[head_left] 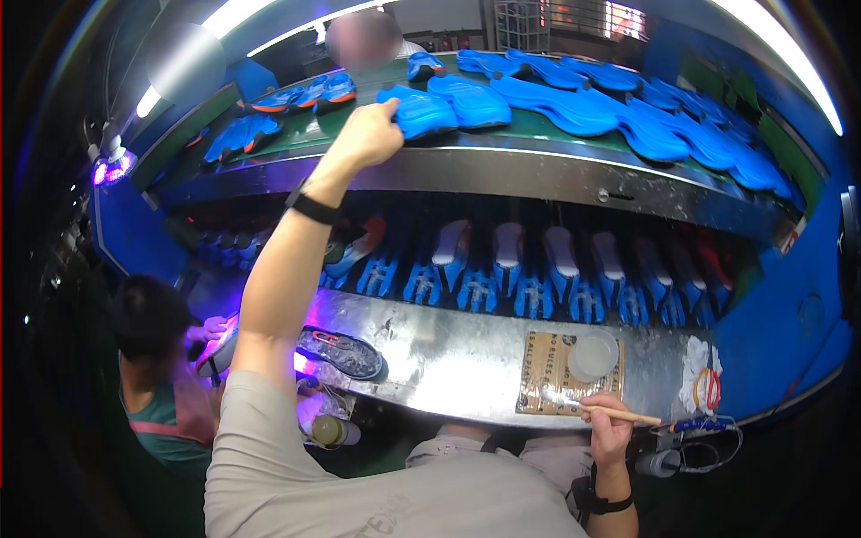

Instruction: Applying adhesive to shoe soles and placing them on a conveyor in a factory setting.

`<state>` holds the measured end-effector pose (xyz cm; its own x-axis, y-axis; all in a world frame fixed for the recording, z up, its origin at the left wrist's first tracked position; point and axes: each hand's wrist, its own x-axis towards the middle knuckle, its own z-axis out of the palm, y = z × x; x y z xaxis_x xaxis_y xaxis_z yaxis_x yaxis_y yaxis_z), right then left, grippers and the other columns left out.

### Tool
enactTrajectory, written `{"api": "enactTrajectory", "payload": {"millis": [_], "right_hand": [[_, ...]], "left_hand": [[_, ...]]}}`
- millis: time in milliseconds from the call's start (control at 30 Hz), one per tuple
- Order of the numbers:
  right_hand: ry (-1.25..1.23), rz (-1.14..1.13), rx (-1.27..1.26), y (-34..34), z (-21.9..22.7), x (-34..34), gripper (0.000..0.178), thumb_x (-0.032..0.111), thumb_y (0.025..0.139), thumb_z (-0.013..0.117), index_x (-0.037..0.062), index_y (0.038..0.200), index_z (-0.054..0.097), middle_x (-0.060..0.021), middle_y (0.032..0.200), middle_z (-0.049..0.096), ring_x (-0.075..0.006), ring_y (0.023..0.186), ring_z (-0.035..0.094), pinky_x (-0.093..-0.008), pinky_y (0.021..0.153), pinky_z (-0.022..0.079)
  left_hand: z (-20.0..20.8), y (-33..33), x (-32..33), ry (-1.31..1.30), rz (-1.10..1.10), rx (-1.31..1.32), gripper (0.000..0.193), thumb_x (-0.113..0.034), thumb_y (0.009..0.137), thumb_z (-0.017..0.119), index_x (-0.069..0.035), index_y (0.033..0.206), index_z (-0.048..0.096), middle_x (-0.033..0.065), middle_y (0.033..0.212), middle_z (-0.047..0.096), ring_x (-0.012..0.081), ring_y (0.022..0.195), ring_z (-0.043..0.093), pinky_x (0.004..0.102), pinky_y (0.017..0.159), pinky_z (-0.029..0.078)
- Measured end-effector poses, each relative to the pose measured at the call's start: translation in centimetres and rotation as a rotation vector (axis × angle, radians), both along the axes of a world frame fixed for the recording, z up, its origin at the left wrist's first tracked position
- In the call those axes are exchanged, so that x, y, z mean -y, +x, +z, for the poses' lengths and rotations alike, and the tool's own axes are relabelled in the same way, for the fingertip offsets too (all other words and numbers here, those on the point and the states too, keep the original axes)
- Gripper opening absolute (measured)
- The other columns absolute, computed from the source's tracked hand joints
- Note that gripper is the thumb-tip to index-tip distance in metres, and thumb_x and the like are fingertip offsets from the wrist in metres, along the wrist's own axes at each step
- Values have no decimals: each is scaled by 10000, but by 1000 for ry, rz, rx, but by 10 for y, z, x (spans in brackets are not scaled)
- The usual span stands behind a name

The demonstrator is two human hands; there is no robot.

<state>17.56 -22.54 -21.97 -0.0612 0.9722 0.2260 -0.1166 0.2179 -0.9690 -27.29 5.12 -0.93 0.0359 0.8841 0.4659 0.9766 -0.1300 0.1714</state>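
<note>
Two hands are working: left hand (pixel 378 136) is touching a blue shoe sole (pixel 421 115), upper center, fingers at its left end, can't tell if clamped; right hand (pixel 610 435) is gripping a wooden-handled brush (pixel 639 416), lower right. Metal shelf edge (pixel 502 175) is running below the blue shoe sole; benchtop (pixel 448 359) is leaving room between dark sole (pixel 341 352) and cardboard (pixel 540 363). Blue shoe sole's long axis is slanting down rightward; brush handle is pointing right.
</note>
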Motion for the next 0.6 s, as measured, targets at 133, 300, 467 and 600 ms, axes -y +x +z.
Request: {"api": "enactTrajectory", "payload": {"millis": [133, 300, 467, 600], "right_hand": [[-16, -38, 15, -3, -5, -6, 225, 154, 927, 617, -37, 1015, 696, -87, 897, 633, -131, 782, 587, -248, 730, 461], [-45, -78, 0, 5, -15, -13, 218, 133, 917, 614, -33, 1031, 698, -85, 904, 640, -123, 781, 583, -249, 711, 459], [-181, -103, 46, 23, -18, -11, 221, 116, 923, 608, -23, 1062, 708, -43, 908, 654, -83, 772, 557, -224, 687, 436], [-139, -101, 113, 27, -10, -15, 210, 106, 933, 611, -18, 1070, 710, -51, 925, 672, -110, 806, 592, -242, 712, 459]], "left_hand": [[13, 6, -28, -151, -5, 41, 507, -105, 827, 521, 25, 1310, 600, 338, 1085, 660, 461, 1079, 634, 465, 955, 489], [18, -45, -88, 15, -61, -187, 483, -109, 839, 574, -34, 1313, 631, 271, 1144, 688, 376, 1077, 674, 459, 921, 516], [-1, -153, -136, -95, 300, -523, 208, -119, 846, 640, -6, 1005, 713, 261, 1027, 701, 416, 983, 682, 489, 851, 549], [-14, -173, -123, 66, 60, -599, 194, 9, 773, 597, 44, 939, 690, 256, 968, 673, 440, 957, 635, 508, 891, 501]]}}
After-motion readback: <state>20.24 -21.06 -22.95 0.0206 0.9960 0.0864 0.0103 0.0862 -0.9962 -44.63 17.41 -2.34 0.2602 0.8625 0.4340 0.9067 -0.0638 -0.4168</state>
